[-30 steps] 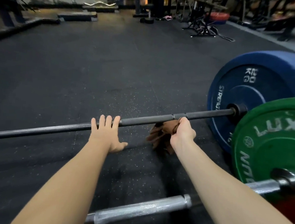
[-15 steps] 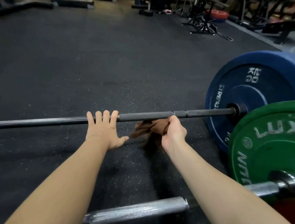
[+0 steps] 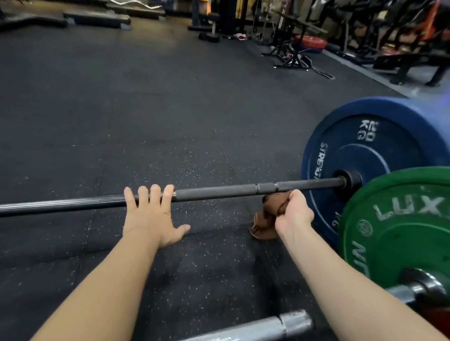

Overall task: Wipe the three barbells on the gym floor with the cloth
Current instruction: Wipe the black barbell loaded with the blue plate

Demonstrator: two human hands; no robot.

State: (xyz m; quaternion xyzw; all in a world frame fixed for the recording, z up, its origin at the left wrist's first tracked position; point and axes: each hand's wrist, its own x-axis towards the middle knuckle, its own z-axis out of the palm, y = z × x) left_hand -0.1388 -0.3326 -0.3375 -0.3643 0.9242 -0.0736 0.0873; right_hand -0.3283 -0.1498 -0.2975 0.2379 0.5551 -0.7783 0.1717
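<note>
A black barbell lies across the floor and ends in a blue 20 kg plate at the right. My left hand rests flat on the bar with straight fingers laid over it. My right hand grips a brown cloth bunched against the underside of the bar, close to the blue plate; the cloth's loose end hangs to the floor. A silver barbell with a green plate lies nearer to me, under my right forearm.
The floor is dark speckled rubber matting. Low step platforms sit at the back left, a black metal stand and a red plate at the back centre, and racks of gym equipment along the right wall.
My right hand has slid the cloth to the right along the black bar, closer to the blue plate. My left hand has stayed on the bar.
</note>
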